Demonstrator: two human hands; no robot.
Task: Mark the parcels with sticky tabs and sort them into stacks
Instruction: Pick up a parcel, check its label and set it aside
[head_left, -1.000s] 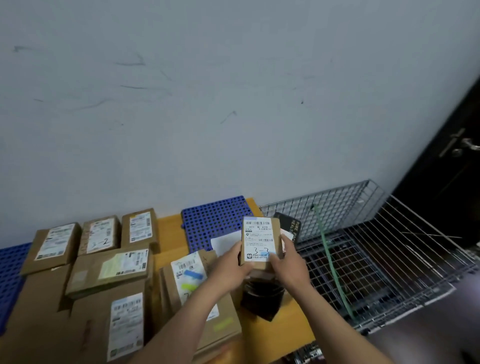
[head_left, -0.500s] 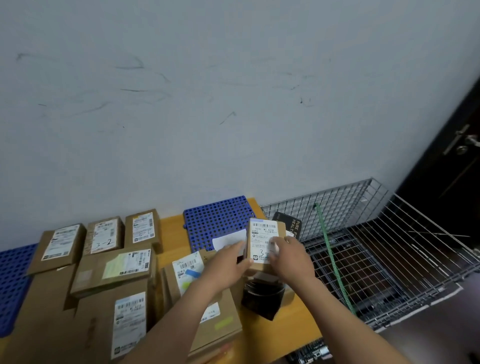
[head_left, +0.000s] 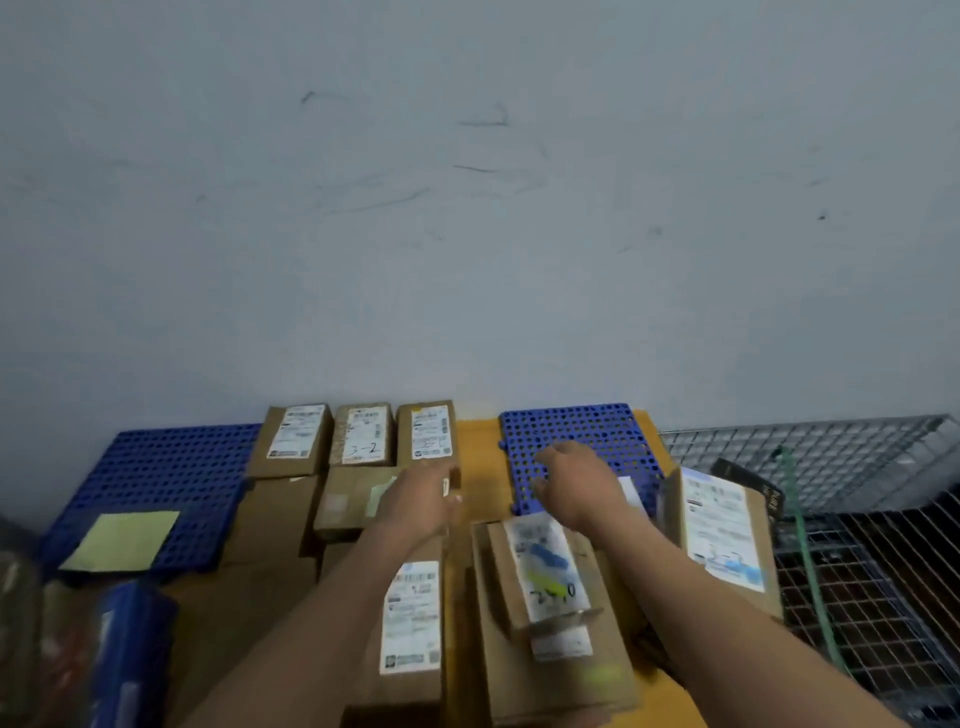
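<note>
Head view, motion blur throughout.

Orange worktop (head_left: 478, 457) is seen against a grey wall. Three small parcels are lined along the wall: left parcel (head_left: 295, 441), middle parcel (head_left: 363, 439) marked "3-2", right parcel (head_left: 428, 434). Larger brown parcels are laid in front of them.

Left hand (head_left: 421, 501) is stretched over a flat parcel (head_left: 348, 501) bearing a pale green tab. Its fingers are hidden behind the back of the hand; grip state cannot be told.

Right hand (head_left: 576, 483) is held over the blue perforated mat (head_left: 576, 428), fingers loosely extended, nothing seen in them.

Between the forearms, a stacked parcel (head_left: 545, 571) is tagged with a blue and a yellow tab on its label. A tilted parcel (head_left: 722, 535) is propped at the worktop's right edge, beside the wire basket (head_left: 857, 467). A labelled parcel (head_left: 410, 618) is partly covered by the left forearm.

A second blue mat (head_left: 171, 467) is noted far left, with a yellow-green sheet (head_left: 122, 540) on it.
</note>
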